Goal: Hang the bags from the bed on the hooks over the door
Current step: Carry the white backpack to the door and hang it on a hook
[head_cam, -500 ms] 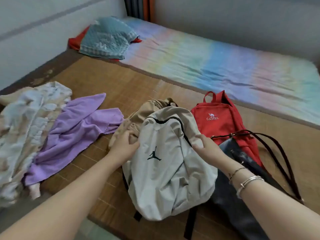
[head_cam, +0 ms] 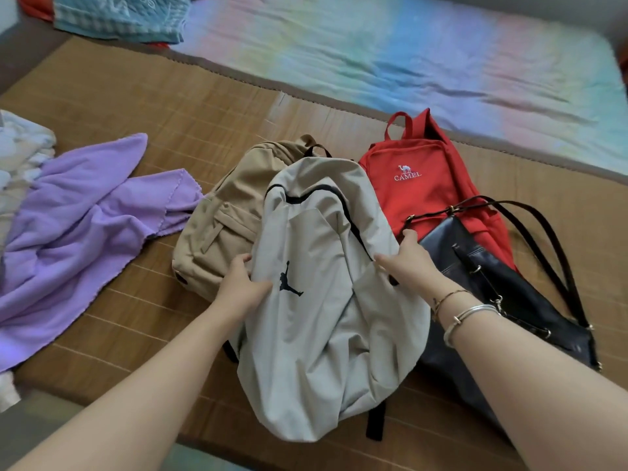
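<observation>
grey backpack (head_cam: 326, 300) pinched both sides: left hand (head_cam: 239, 288), right hand (head_cam: 409, 263), fingers closed on fabric.

Home bedroom: bed (head_cam: 210, 107) with pastel sheet (head_cam: 407, 52), strewn clothes (head_cam: 78, 212).

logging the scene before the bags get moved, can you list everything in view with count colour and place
Jordan backpack: 1, light grey with black logo, front centre of the mat, on top of the pile
tan backpack: 1, tan, left of and partly under the grey one
Camel backpack: 1, red, behind right
leather handbag: 1, black with dark straps, right, lying over the red backpack's lower part
purple cloth: 1, lilac, left on the mat
pale clothing: 1 heap, white and beige, far left edge
teal towel: 1, teal, top left
bamboo mat: 1, brown, covers the near bed
pastel sheet: 1, rainbow pastel, far side
bracelets: 2, silver and gold, right wrist
left hand: gripping the grey backpack's left side
right hand: gripping its right side
</observation>
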### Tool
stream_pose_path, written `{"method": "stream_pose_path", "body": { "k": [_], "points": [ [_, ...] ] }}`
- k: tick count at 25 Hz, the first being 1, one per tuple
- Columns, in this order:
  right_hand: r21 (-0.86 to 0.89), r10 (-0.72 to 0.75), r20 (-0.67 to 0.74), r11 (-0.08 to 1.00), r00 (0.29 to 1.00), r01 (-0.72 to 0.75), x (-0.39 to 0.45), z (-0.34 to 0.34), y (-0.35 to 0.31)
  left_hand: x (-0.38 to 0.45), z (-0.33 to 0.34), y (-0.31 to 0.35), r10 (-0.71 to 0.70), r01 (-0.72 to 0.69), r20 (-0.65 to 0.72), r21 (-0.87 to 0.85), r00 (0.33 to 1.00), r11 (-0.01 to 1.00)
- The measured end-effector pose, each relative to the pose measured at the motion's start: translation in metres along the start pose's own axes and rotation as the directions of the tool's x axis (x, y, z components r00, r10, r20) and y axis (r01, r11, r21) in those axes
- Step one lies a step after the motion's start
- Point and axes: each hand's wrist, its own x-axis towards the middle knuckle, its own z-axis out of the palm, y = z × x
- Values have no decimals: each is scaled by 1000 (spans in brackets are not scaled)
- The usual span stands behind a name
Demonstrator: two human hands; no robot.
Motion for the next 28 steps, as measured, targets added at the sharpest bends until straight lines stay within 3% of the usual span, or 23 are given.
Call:
{"method": "stream_pose_path", "body": {
  "k": [2,7,9,14,18,24,27,28],
  "points": [
    [16,54,59,998,997,-55,-3,-4,2,-11,4,10,27,-27,13,-2,1000,1000],
    [-74,21,137,997,990,-11,-51,-26,35,-73,15,46,159,-156,83,-43,984,987],
    [-36,-24,102,999,994,28,-76,-41,53,-108,22,63,274,-262,95,-115,957,958],
    [126,-49,-75,990,996,58,-152,-107,111,-230,39,113,401,-336,108,-378,910,863],
    [194,15,-97,981,995,5,-237,-178,186,-351,76,150,564,-454,182,-423,805,784],
    [386,155,-310,922,938,-25,-410,-294,343,-555,174,193,742,-580,348,-466,573,668],
    [532,310,-441,846,842,-32,-506,-341,433,-646,239,213,745,-559,455,-492,488,667],
    [570,370,-512,821,775,-16,-537,-358,464,-672,263,217,746,-540,491,-515,451,665]
  ]
}}
